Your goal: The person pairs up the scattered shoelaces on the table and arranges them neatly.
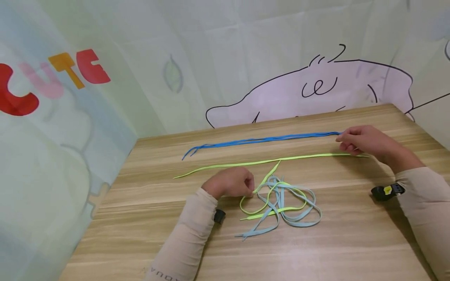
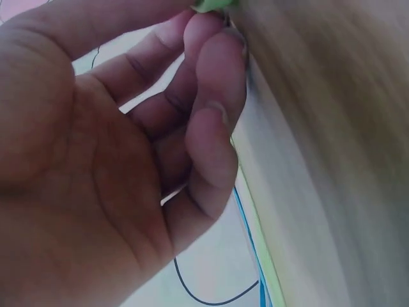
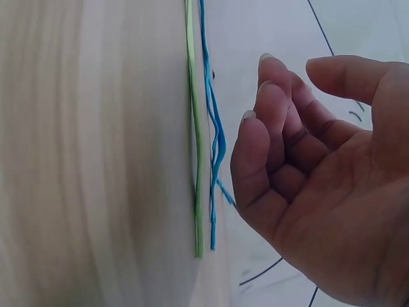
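The left hand [image 1: 230, 182] pinches a curling green lace [image 1: 270, 175] between thumb and fingers, at 10 o'clock of a tangled pale-blue lace [image 1: 304, 224]. The right hand [image 1: 365, 141], at 2 o'clock, has its fingers loosely bent, thumb apart. At 12 o'clock, a straight green lace [image 1: 309, 156] and dark-blue laces [image 1: 260, 141] cross the tabletop [image 1: 123, 218].

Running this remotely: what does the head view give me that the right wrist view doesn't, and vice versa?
Head view only: the left hand pinching a crumpled yellow-green shoelace, the tangled pale blue shoelace, and the CUTE lettering.

Right wrist view only: the palm side of the right hand, with nothing held between thumb and fingers.

Both: the right hand, blue shoelaces, long yellow-green shoelace and wood-grain table.
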The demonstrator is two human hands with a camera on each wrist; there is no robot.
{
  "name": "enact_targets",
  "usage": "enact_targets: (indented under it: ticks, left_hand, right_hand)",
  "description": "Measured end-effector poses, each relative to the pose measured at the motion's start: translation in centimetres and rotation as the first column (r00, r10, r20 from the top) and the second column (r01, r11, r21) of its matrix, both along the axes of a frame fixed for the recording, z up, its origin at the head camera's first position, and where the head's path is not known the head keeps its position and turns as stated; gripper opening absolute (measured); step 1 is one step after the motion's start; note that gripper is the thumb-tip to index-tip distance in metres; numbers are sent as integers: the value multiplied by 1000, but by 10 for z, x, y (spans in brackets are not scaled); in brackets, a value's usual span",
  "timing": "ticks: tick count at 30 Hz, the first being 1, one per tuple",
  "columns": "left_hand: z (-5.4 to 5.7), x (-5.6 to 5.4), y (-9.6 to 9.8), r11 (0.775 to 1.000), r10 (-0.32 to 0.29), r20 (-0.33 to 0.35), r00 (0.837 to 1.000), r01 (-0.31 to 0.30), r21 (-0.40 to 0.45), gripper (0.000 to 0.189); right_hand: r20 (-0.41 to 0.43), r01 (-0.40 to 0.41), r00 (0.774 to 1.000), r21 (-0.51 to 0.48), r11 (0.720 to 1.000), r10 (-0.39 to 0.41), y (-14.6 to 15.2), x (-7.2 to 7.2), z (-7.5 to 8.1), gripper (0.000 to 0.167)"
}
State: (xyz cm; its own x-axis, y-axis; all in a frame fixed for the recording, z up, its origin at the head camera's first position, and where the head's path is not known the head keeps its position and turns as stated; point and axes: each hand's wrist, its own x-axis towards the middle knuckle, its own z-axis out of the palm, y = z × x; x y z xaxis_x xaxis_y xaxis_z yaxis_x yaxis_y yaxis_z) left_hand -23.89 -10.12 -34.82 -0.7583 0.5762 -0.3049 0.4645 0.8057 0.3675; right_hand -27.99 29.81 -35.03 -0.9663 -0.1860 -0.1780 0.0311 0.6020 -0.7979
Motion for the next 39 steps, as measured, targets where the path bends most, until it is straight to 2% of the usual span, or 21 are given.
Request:
enact_targets:
  ticks: [9,11,15,19,24,27,33,39]
  left_hand:
    - [5,2,2,985,14,14,1000,-16,173,9]
    - [5,2,2,981,-7,24,1000,2,195,10]
    - [7,2,1,965,-86,81,993,63,253,12]
    - [9,3,0,943,-139,101,985,101,316,11]
    - [13,2,1,916,-131,104,986,80,393,10]
    - [14,3,2,890,-132,94,987,76,450,10]
    - [16,4,3,829,-93,68,993,39,558,7]
    - [19,6,3,801,-56,78,995,-2,599,7]
  right_hand:
    - [-40,-87,995,19,996,88,-27,8,7,39]
    - [-42,-105,994,15,994,105,-32,9,7,39]
    - [-58,-139,989,7,990,139,-41,11,7,35]
    - [-65,-192,979,1,981,192,-53,14,8,34]
    - [-65,-267,961,7,964,267,-68,18,8,32]
    - [-76,-315,947,-3,949,313,-75,20,7,29]
    - [-64,-376,925,-29,926,373,-85,22,4,25]
    - [-61,-385,922,-14,923,383,-90,24,2,26]
